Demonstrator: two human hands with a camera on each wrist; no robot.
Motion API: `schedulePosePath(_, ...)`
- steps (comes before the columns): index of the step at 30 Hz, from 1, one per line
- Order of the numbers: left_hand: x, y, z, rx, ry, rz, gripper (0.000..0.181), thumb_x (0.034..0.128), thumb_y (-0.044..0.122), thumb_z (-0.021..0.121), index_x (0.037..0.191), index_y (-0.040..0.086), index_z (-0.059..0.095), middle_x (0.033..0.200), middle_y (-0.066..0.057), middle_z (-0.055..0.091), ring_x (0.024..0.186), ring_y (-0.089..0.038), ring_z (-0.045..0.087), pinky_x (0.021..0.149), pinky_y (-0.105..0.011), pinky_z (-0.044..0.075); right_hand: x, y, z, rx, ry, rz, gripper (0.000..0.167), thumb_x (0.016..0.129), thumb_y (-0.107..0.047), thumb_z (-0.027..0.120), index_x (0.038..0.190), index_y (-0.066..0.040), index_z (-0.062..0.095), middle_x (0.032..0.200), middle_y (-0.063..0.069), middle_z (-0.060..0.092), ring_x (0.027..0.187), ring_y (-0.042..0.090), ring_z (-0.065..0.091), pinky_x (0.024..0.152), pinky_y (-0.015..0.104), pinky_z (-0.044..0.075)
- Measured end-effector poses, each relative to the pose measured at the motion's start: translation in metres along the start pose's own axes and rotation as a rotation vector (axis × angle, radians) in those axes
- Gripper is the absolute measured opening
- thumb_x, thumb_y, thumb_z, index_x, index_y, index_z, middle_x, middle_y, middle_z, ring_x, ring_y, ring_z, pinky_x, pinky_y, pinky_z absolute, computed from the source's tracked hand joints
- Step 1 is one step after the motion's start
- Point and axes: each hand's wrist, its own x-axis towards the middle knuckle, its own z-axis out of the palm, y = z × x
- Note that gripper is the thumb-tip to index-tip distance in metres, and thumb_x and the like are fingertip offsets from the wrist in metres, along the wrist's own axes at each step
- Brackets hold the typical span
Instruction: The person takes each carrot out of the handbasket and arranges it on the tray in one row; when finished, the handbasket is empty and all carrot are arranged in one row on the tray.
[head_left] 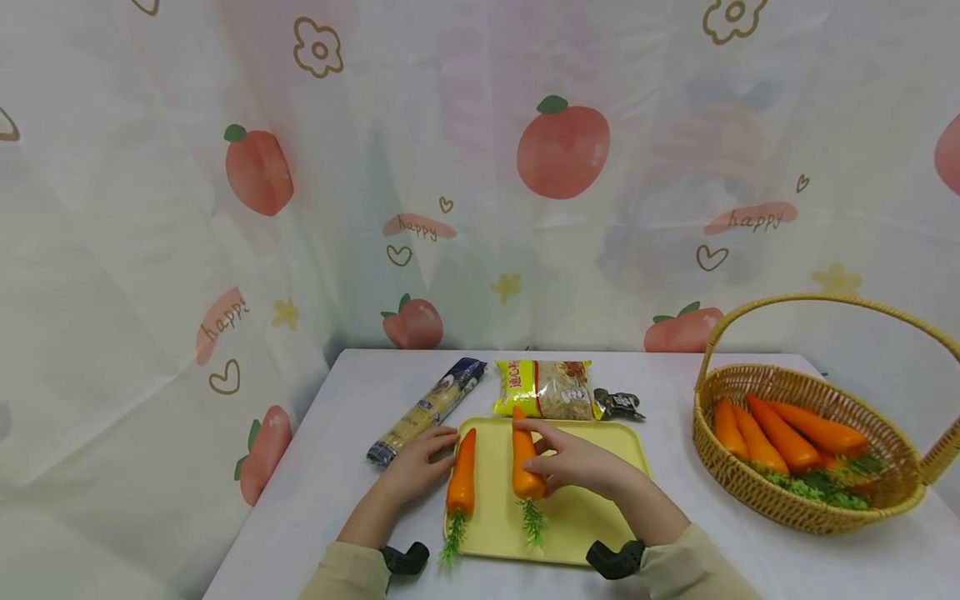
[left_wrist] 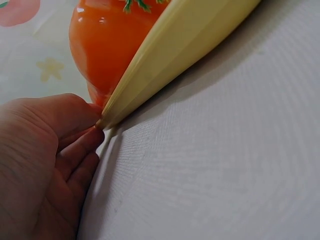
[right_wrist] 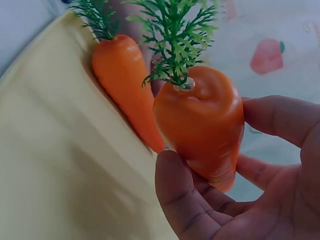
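Observation:
My right hand [head_left: 588,465] grips an orange carrot [head_left: 523,450] with a green leafy top, above the middle of a yellow tray [head_left: 581,529]. In the right wrist view the thumb and fingers hold this carrot [right_wrist: 200,120] from both sides, its leaves free. Another carrot [head_left: 462,479] lies along the tray's left side, its greens hanging over the near edge. At that left edge my left hand [head_left: 415,467] pinches the tray rim [left_wrist: 165,60] between thumb and fingers, close beside the lying carrot [left_wrist: 107,42].
On the right stands a wicker basket [head_left: 795,517] with a tall handle, holding several carrots [head_left: 783,437]. Behind the tray lie a long noodle pack [head_left: 431,412], a yellow clear-fronted food bag [head_left: 551,390] and a small dark packet [head_left: 618,404]. Patterned cloth [head_left: 480,275] hangs behind the white table.

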Motion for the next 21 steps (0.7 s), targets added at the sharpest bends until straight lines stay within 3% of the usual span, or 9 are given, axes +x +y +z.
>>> schedulePosePath(12, 0.000, -0.001, 0.001, 0.017, 0.013, 0.035, 0.043, 0.0988, 0.034, 0.059, 0.138, 0.017, 0.060, 0.144, 0.001, 0.053, 0.138, -0.028, 0.047, 0.114, -0.052, 0.039, 0.031, 0.007, 0.028, -0.007, -0.061, 0.041, 0.066, 0.095, -0.026, 0.067, 0.152, -0.017, 0.036, 0.120, 0.018, 0.056, 0.087, 0.023, 0.067, 0.076, 0.041, 0.061)
schedulePosePath(21, -0.001, 0.001, 0.000, 0.014, 0.000, -0.001, 0.042, 0.0987, 0.034, 0.059, 0.138, 0.020, 0.059, 0.145, 0.004, 0.052, 0.140, -0.026, 0.045, 0.115, -0.051, 0.037, 0.038, 0.007, 0.037, -0.039, -0.061, 0.092, 0.063, 0.094, -0.027, 0.067, 0.151, -0.020, 0.039, 0.110, 0.015, 0.059, 0.077, 0.022, 0.065, 0.070, 0.039, 0.059)
